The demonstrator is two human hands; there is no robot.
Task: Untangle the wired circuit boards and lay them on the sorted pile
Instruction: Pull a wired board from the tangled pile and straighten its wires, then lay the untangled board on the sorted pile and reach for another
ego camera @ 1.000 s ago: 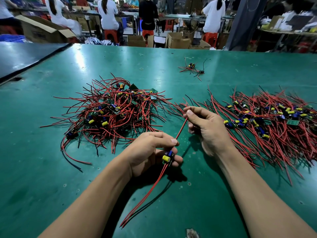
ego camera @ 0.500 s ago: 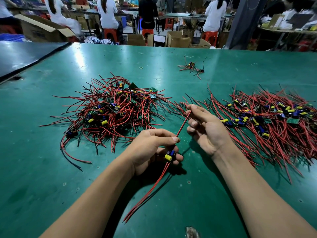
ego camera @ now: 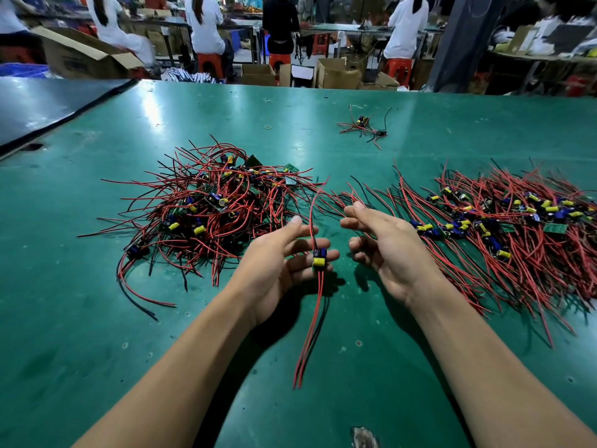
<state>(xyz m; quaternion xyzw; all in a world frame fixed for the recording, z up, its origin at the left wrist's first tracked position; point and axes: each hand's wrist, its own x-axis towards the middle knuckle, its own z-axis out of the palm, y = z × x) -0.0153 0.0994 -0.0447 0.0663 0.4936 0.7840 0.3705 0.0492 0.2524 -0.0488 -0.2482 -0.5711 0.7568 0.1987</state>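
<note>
A tangled heap of red and black wired circuit boards [ego camera: 213,208] lies on the green table [ego camera: 80,318] at the left. The sorted pile [ego camera: 517,227] spreads out at the right, its wires lying roughly parallel. One small board with a yellow capacitor [ego camera: 319,258] rests across the outstretched fingers of my left hand [ego camera: 277,263], thumb lifted off it. Its red and black wires hang toward me and one red wire curves up freely. My right hand [ego camera: 384,244] hovers just right of the board, fingers relaxed and holding nothing.
A small separate clump of wired boards [ego camera: 363,126] lies farther back on the table. A dark table [ego camera: 48,105] adjoins at the far left. People sit on red stools among cardboard boxes [ego camera: 258,74] beyond the far edge.
My right hand has let go of the red wire it was pinching and opened. My left thumb has lifted, so the board now lies loose on the fingers.
</note>
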